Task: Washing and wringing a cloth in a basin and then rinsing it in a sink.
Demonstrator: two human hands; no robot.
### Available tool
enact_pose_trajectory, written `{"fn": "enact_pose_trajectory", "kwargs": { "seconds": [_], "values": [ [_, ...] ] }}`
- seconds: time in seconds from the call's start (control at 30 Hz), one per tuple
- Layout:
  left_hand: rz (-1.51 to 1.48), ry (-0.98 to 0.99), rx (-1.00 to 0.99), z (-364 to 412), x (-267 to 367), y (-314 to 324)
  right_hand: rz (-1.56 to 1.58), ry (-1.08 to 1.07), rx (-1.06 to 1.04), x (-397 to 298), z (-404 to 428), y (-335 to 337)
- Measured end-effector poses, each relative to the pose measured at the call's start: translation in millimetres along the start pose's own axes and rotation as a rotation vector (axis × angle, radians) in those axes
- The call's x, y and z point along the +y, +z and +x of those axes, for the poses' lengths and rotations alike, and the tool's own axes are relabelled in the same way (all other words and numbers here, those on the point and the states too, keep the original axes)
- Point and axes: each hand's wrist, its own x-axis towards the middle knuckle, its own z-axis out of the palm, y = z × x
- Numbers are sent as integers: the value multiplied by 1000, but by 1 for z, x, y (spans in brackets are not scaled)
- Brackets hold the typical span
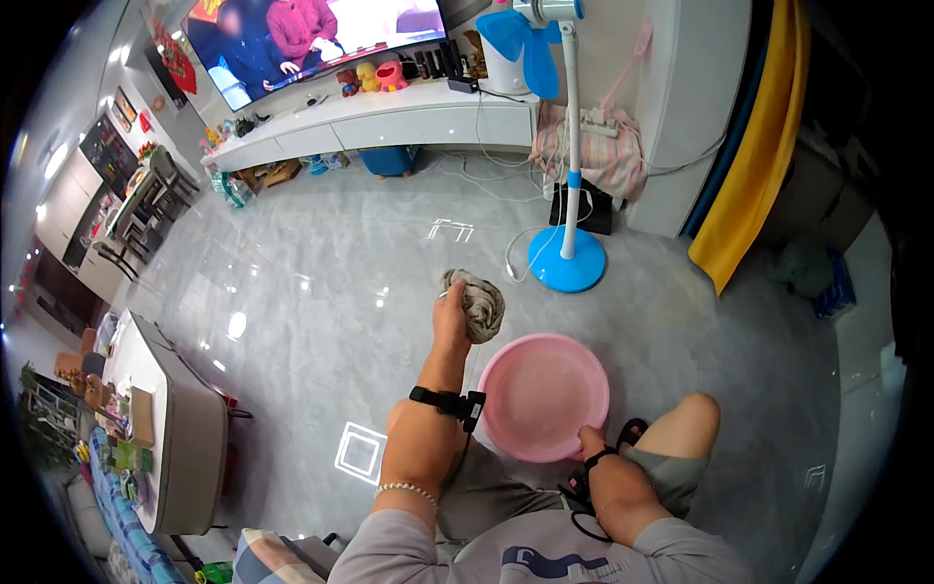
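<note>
A bunched grey-brown cloth (483, 306) is gripped in my left hand (450, 317), which is stretched out over the floor beyond the basin. My right hand (589, 441) grasps the near right rim of a round pink plastic basin (487, 409). Cloudy water appears to fill part of the basin. The cloth is outside the basin, up and to the left of its rim. Most of my right fingers are hidden by the rim.
A standing fan with a round blue base (568, 261) stands beyond the basin, its cable trailing on the grey tiled floor (306, 350). A yellow curtain (744, 175) hangs at right. A white-topped table (149, 379) is at left, a white TV cabinet (379, 128) ahead.
</note>
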Motion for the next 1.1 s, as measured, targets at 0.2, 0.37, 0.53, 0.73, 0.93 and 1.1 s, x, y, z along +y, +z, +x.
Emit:
{"fn": "enact_pose_trajectory", "kwargs": {
  "seconds": [0.2,0.37,0.53,0.73,0.93,1.1],
  "values": [
    [38,2,32,0,9,-4,-107,-77,78,-3,10,-4],
    [38,-23,59,-11,14,-4,-230,-121,265,26,52,-10],
    [33,-50,51,-15,11,-1,-487,-208,152,48,61,-20],
    [172,-80,71,-9,9,20,-778,-164,468,16,42,-7],
    [298,-107,-104,0,34,28,-559,-172,664,22,34,20],
    [156,-196,33,-6,17,20,-698,-128,543,33,31,-12]
  ]
}}
